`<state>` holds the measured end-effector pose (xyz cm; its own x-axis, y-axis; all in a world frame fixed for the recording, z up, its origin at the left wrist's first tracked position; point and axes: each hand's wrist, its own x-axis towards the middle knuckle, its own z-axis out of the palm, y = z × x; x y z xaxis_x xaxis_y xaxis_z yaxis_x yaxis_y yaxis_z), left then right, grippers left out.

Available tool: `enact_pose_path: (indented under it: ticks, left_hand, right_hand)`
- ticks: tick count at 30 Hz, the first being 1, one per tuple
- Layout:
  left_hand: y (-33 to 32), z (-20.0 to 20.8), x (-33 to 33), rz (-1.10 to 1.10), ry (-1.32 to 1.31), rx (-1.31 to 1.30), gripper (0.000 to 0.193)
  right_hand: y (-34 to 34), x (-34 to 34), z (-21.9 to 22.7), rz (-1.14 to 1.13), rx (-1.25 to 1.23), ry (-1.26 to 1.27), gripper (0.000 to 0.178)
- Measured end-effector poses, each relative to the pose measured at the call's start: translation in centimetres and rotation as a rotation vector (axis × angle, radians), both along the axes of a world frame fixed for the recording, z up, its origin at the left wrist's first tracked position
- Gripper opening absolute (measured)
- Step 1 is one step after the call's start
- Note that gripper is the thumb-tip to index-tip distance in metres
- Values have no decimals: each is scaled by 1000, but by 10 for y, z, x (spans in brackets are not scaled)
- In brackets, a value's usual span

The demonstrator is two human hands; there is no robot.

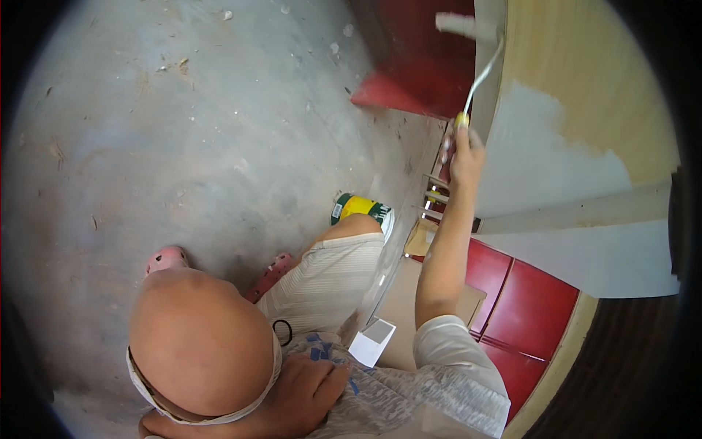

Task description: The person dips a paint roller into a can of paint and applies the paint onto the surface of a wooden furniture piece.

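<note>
My right hand point(465, 155) is closed round the yellow grip of a paint roller point(480, 79), arm stretched out to the upper right. The roller's white sleeve point(457, 25), slightly blurred, is beside the pale edge of a yellowish surface point(585, 66). Whether it touches that edge I cannot tell. A whitish painted patch point(537, 157) covers the lower part of the same surface. Down at the lower edge, my left hand point(311, 384) rests against my grey patterned shirt. Its fingers lie along the cloth, partly hidden, and no object shows in it.
A green, yellow and white bucket point(363, 210) stands on the stained grey floor point(183, 110), partly behind my knee. Red glossy panels point(523, 304) are at the right, and another red panel point(417, 73) is at the top. A white and grey card-like item point(373, 342) lies near my hip.
</note>
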<state>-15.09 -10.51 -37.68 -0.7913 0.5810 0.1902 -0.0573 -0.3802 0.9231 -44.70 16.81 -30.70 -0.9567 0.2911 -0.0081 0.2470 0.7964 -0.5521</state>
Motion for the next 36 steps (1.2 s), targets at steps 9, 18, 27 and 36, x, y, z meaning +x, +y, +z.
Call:
enact_pose_path:
  ticks: [9,18,27,36]
  left_hand:
    - [-4,9,-27,-3,221,-142,34]
    - [56,50,-42,-229,460,-690,55]
    - [117,61,-26,-323,627,-1151,57]
    - [162,50,-27,-329,484,-1312,60]
  right_hand:
    - [172,129,3,-427,-31,1,31]
    - [271,322,50,-636,201,-239,32]
    - [352,373,14,-99,148,-459,33]
    - [358,268,-59,-319,-26,-861,30]
